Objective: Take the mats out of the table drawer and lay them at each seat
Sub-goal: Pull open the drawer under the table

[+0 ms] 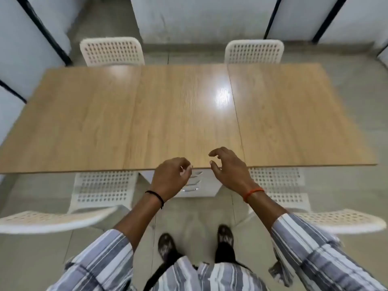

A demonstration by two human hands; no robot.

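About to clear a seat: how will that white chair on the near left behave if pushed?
The chair probably slides easily: its perforated plastic shell looks light, and the floor looks smooth. Pushed high on the backrest, it might tip rather than glide.

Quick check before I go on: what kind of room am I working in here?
Likely a small dining or meeting room. A bare wooden table has white perforated chairs at its far side and near side, a white drawer unit stands under its near edge, and pale panelled walls close it in.
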